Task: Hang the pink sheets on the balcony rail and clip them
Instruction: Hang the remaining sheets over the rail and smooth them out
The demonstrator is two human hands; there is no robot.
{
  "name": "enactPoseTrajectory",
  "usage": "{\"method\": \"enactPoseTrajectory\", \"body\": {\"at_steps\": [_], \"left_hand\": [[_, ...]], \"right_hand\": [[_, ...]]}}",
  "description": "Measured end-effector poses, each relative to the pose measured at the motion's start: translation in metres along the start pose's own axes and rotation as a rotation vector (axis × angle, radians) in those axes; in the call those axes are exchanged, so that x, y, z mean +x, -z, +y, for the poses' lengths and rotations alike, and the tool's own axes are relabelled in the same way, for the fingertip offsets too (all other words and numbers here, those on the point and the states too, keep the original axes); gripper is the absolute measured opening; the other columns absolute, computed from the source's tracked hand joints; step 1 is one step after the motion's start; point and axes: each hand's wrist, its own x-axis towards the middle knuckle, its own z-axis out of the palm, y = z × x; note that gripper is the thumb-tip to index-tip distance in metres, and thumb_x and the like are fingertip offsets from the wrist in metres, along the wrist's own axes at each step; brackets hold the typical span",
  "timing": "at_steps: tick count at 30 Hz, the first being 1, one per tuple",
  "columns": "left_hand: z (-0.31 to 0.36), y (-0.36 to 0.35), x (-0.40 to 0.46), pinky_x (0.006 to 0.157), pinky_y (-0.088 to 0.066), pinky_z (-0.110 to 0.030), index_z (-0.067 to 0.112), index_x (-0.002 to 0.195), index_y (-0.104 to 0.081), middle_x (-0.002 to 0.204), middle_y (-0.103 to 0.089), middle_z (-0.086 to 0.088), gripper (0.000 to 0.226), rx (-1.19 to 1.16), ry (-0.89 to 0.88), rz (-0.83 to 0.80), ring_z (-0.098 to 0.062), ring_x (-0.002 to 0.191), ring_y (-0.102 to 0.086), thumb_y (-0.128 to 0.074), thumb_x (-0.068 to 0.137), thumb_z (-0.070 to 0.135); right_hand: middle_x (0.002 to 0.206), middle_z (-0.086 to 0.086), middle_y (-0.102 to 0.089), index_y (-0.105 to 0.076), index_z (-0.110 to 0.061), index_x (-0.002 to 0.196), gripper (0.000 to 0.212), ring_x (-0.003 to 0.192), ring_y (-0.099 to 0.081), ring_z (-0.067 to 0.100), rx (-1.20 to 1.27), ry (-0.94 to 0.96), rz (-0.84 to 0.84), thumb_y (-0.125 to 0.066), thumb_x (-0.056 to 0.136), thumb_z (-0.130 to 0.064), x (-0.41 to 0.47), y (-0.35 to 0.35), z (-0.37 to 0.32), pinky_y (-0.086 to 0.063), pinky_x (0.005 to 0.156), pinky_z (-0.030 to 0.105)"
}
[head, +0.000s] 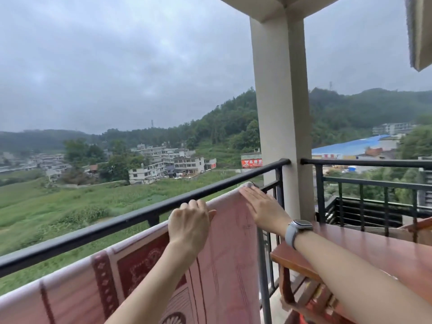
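Setting: covered balcony, overcast, fields and hillside houses beyond; pale pillar (281, 113); wooden bench (374, 253) at right. Item: pink sheet (222, 242), red-patterned, draped over a lower bar just inside the black balcony rail (140, 218). Left hand (189, 224): fingers curled over the sheet's top fold, apparently holding it, though the fingertips are hidden. Right hand (261, 204): flat, fingers straight, pressing the sheet's end corner. Watch (298, 230) on right wrist. Handling note: smooth outward toward the corner, keep the fold anchored, level the edge before clipping. Clips: none in view.
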Motion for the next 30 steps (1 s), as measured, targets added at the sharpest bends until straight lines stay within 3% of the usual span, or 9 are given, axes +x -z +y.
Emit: {"method": "enactPoseTrajectory", "body": {"at_steps": [6,9,11,13,15,17,20,25,30], "left_hand": [[0.074,-0.023,0.078,0.066,-0.034,-0.033,0.012,0.106,-0.049,0.110,-0.061,-0.007,0.026,-0.041,0.050,-0.059,-0.027,0.098,-0.060,-0.025,0.095,0.016],[0.084,-0.032,0.098,0.067,-0.035,-0.032,0.018,0.099,-0.054,0.105,-0.065,-0.003,0.031,-0.099,0.119,-0.065,-0.027,0.096,-0.061,-0.026,0.097,0.031],[0.085,-0.034,0.101,0.066,-0.035,-0.032,0.024,0.097,-0.058,0.100,-0.067,0.000,0.038,-0.141,0.178,-0.033,-0.025,0.094,-0.061,-0.027,0.095,0.045],[0.088,-0.030,0.105,0.063,-0.035,-0.030,0.031,0.098,-0.062,0.095,-0.068,0.003,0.037,-0.210,0.224,0.003,-0.023,0.090,-0.062,-0.033,0.092,0.052],[0.094,-0.029,0.111,0.061,-0.038,-0.030,0.036,0.097,-0.065,0.092,-0.070,0.004,0.031,-0.295,0.289,0.024,-0.023,0.086,-0.063,-0.042,0.087,0.054],[0.099,-0.027,0.114,0.060,-0.040,-0.029,0.037,0.092,-0.069,0.086,-0.071,0.005,0.025,-0.354,0.363,0.075,-0.023,0.082,-0.063,-0.051,0.083,0.052],[0.105,-0.029,0.118,0.058,-0.036,-0.027,0.033,0.087,-0.072,0.075,-0.069,0.007,0.017,-0.350,0.461,0.150,-0.019,0.073,-0.058,-0.060,0.081,0.045],[0.127,-0.036,0.126,0.062,-0.042,-0.026,0.028,0.088,-0.073,0.086,-0.072,0.007,0.015,-0.272,0.531,0.254,-0.012,0.076,-0.060,-0.063,0.081,0.039],[0.159,-0.040,0.145,0.067,-0.047,-0.026,0.020,0.091,-0.073,0.093,-0.071,0.006,0.016,-0.250,0.553,0.283,-0.013,0.079,-0.061,-0.063,0.084,0.030]], "right_hand": [[0.134,0.001,-0.047,-0.044,-0.016,0.131,0.036,0.130,-0.035,0.017,0.232,0.187,0.103,-0.037,0.096,-0.017,0.057,-0.005,0.056,-0.031,0.106,0.035],[0.106,-0.002,-0.059,-0.057,-0.010,0.117,0.026,0.103,-0.055,0.015,0.669,0.191,-0.083,-0.052,0.091,-0.015,0.080,0.002,0.080,-0.043,0.083,0.014],[0.099,0.003,-0.063,-0.062,-0.007,0.107,0.022,0.096,-0.059,0.017,0.819,0.244,-0.143,-0.059,0.086,-0.012,0.091,0.003,0.091,-0.048,0.083,0.015],[0.099,0.010,-0.064,-0.063,-0.004,0.099,0.016,0.097,-0.060,0.022,0.889,0.328,-0.173,-0.062,0.084,-0.008,0.101,0.001,0.098,-0.050,0.090,0.027],[0.092,0.009,-0.063,-0.063,-0.005,0.091,0.008,0.090,-0.060,0.020,0.951,0.394,-0.191,-0.062,0.083,-0.006,0.108,-0.004,0.104,-0.051,0.087,0.032],[0.084,0.005,-0.063,-0.062,-0.008,0.083,0.004,0.082,-0.059,0.015,1.002,0.395,-0.148,-0.060,0.084,-0.006,0.114,-0.006,0.107,-0.052,0.081,0.030],[0.077,-0.004,-0.059,-0.057,-0.020,0.075,0.017,0.071,-0.057,0.007,1.063,0.441,-0.154,-0.058,0.086,-0.008,0.122,-0.013,0.111,-0.049,0.068,0.020],[0.077,-0.010,-0.054,-0.053,-0.020,0.076,0.017,0.076,-0.054,0.009,0.978,0.582,-0.033,-0.057,0.087,-0.008,0.128,-0.020,0.126,-0.048,0.073,0.020],[0.078,-0.004,-0.058,-0.058,-0.012,0.083,0.009,0.077,-0.056,0.014,0.967,0.643,0.039,-0.056,0.086,-0.003,0.134,-0.018,0.155,-0.050,0.076,0.032]]}}
